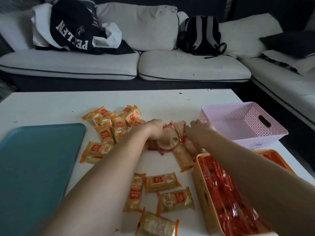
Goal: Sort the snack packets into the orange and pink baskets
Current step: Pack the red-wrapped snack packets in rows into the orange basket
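We note the left hand (154, 129) gripping a red-edged cracker packet (167, 139) mid-table; right hand (198, 132) outstretched, grip indeterminable.

Dim, flat indoor light; soft overall focus, wide-angle bending at the edges

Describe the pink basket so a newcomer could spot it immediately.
Start at the white table and go to its far right corner. The pink basket stands there, just beyond the orange basket. Unlike the orange one, stuffed with red packets, it looks empty, with lattice walls and a handle slot.
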Tool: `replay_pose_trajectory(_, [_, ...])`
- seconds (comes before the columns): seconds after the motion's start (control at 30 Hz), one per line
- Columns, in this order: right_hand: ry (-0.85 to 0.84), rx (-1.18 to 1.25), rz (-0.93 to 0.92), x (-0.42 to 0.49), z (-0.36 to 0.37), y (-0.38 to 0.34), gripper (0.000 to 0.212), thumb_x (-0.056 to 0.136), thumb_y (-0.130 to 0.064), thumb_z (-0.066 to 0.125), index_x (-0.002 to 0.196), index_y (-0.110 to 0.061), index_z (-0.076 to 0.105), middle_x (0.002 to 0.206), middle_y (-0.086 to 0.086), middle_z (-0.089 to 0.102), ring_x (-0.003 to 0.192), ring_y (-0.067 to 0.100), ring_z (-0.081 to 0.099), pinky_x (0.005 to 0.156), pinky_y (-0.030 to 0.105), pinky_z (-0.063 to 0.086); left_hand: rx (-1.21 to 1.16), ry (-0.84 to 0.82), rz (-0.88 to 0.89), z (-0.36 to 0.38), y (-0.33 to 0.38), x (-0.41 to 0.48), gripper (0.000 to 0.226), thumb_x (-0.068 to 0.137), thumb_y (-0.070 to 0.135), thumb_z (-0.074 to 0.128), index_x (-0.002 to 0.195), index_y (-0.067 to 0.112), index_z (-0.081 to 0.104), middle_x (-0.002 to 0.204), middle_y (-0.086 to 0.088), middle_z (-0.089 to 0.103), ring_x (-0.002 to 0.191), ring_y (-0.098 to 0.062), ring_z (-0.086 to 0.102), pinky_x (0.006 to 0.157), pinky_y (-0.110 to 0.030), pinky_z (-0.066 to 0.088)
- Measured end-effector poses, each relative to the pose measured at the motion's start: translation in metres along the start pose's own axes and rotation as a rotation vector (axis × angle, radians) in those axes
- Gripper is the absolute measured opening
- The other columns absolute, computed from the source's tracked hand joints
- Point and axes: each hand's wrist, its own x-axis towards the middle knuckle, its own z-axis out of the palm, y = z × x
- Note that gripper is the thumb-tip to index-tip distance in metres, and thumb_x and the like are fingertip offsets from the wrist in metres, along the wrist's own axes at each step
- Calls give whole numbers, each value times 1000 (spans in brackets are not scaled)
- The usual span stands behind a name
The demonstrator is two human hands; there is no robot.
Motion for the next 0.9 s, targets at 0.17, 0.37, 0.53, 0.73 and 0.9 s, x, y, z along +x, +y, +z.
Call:
replay_pose_trajectory(0.17, [182, -66, 58, -16, -23, 21, 29, 87, -24, 72, 115, -18, 65, 113, 4, 60, 110, 24, 59, 93, 38, 46, -154, 157, 106, -17, -19, -7, 54, 76, 26, 90, 117, 28, 56, 109, 4, 68, 94, -14, 65, 77, -30, 54])
replay_pose_trajectory(0.37, [239, 1229, 192, 23, -26, 29, 42, 82, -41, 73, 106, -7, 67, 97, 8, 70, 89, 24, 69, 79, 42, 61, -846, 310, 53, -33, -47, -14, 92, 47, 18, 102, 127, 9, 57, 114, -11, 73, 103, -26, 73, 96, -47, 58])
replay_pose_trajectory(0.53, [64, 1102, 288, 56, -9, -5, 70, 87, -45, 68, 142, -7, 49, 130, 14, 57, 109, 29, 58, 90, 38, 50, -1009, 416, -18, -36, -63, -21, 53, 69, 14, 92, 115, 10, 65, 101, -10, 79, 93, -25, 77, 89, -45, 61])
replay_pose_trajectory(0.73, [37, 1257, 309, 48, -22, -16, 107, 68, -20, 93, 150, -6, 27, 142, 20, 46, 129, 39, 50, 104, 47, 45, -1233, 406, 63, -53, -78, -53, 45, 74, 10, 83, 117, 10, 70, 104, -10, 79, 99, -24, 76, 90, -39, 58])
replay_pose_trajectory(0.9, [138, 1557, 199, 27, -52, -47, 51, 87, -12, 74, 130, -7, 47, 117, 10, 58, 93, 20, 60, 82, 37, 59, -1448, 317, 195, -50, -90, -85, 46, 71, 8, 78, 116, 19, 73, 110, -11, 77, 106, -26, 73, 91, -39, 56])
